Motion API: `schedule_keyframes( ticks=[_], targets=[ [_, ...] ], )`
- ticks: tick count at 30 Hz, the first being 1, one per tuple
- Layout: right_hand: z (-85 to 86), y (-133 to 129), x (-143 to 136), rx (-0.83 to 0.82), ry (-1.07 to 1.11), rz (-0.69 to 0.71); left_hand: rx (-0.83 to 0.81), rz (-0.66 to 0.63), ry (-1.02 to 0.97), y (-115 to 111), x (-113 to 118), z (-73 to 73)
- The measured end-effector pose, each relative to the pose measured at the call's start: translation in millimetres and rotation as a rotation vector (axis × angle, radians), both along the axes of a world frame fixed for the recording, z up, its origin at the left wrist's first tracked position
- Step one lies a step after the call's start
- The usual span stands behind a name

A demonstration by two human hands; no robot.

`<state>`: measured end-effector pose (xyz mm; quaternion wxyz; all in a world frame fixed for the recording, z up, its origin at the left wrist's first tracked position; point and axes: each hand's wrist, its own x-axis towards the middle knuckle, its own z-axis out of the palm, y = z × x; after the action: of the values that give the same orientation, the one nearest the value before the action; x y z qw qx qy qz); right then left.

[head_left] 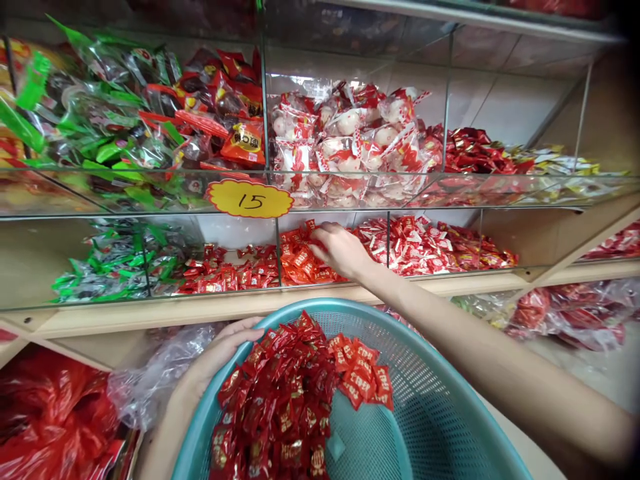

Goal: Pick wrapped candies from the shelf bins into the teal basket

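Note:
My left hand grips the left rim of a teal plastic mesh basket, its fingers over the edge. Inside the basket, a large pile of dark red wrapped candies fills the left side. Next to it lies a small cluster of brighter orange-red packets. My right hand reaches over the basket into a lower shelf compartment. Its curled fingers are at a heap of orange-red wrapped candies of similar look. What lies between those fingertips is hidden.
Clear dividers and a glass front edge split the shelves. Above, a yellow tag reads 15. Red-and-white candies fill the compartment to the right, green-wrapped ones the far left. A red plastic bag sits at lower left.

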<state>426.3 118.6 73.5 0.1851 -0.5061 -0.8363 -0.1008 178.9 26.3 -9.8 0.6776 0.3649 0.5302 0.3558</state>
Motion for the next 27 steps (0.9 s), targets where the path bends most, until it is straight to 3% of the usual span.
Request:
schedule_keyframes(
  ticks=[6,10,15,18,22,27],
  targets=[
    [2.3,14.9,-29.4,-0.183,-0.120,-0.154,-0.002,-0.042,-0.018,1.0,0.3,0.0],
    [-2.6,16.8,-21.8,-0.174,-0.096,-0.131,0.002,-0.061,-0.010,2.8,-1.9,-4.2],
    [-5.0,15.7,-4.0,-0.102,0.105,-0.024,0.003,-0.022,0.051,2.1,-1.9,-2.2],
    [1.9,-8.2,6.1,-0.030,0.273,0.111,-0.016,-0.052,0.016,1.9,-1.1,-1.0],
    [5.0,-69.0,24.8,-0.039,0.392,0.228,-0.030,-0.069,-0.021,2.5,-0.5,-1.6],
    [-30.2,-125.2,56.1,-0.278,0.259,0.233,-0.038,-0.064,0.000,2.4,-0.1,-1.2]
  ],
)
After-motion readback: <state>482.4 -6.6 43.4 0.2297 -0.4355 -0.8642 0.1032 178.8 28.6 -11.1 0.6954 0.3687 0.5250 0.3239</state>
